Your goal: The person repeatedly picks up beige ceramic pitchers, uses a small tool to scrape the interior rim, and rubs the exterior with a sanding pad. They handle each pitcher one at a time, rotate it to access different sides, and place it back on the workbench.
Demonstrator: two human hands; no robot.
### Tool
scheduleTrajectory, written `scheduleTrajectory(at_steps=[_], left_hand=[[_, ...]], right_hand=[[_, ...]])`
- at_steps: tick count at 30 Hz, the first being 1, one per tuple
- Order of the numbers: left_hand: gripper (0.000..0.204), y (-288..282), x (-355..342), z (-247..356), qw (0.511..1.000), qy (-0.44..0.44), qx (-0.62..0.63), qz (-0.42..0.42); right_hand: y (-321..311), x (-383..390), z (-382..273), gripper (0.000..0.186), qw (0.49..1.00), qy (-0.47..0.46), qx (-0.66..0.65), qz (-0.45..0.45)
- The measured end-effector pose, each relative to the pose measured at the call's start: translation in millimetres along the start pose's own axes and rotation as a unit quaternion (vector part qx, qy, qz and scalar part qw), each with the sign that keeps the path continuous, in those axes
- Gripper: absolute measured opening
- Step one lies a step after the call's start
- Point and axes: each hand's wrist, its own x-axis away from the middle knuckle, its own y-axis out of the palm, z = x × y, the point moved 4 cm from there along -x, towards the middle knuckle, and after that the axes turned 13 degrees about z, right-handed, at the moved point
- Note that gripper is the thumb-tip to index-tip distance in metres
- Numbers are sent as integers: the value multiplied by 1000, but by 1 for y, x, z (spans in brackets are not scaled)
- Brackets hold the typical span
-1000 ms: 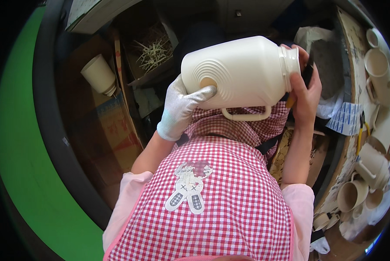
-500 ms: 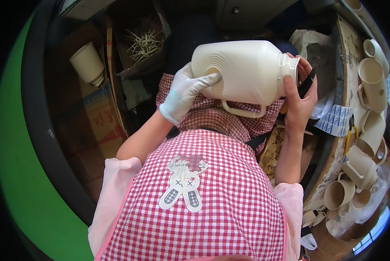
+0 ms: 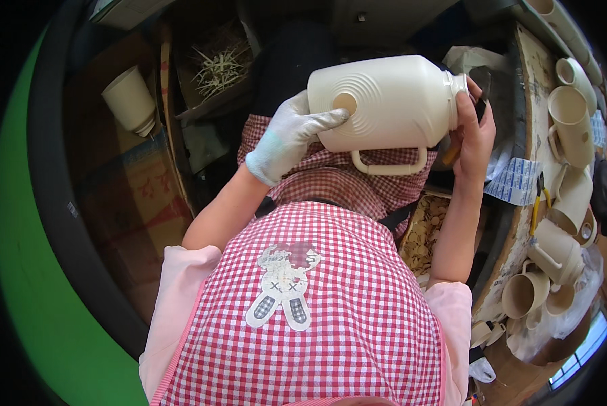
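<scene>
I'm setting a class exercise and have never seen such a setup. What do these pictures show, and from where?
No robot here, just a person's two hands. Every picture comes from a fisheye camera worn on the head, looking down, so edges bend; the checked apron fills the lower middle. The left hand, in a pale glove, holds the base end of a sideways cream plastic jug; the bare right hand holds its neck. A dark object at that hand is too hidden to name. On the worktable at the right are cream handled jugs and a yellow-handled tool.
</scene>
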Motion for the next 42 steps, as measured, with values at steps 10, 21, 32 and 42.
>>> scheduleTrajectory(at_steps=[10,21,32,42], left_hand=[[57,9,36,26,985,-9,171,-13],[55,16,34,28,988,-47,142,46],[53,18,30,21,986,-69,135,66],[45,28,23,17,989,-61,74,109]], right_hand=[[46,-20,-52,45,929,-290,230,17],[66,98,-44,44,933,-196,174,-245],[66,99,-40,50,919,-230,224,-229],[65,110,-47,69,834,-306,419,-191]])
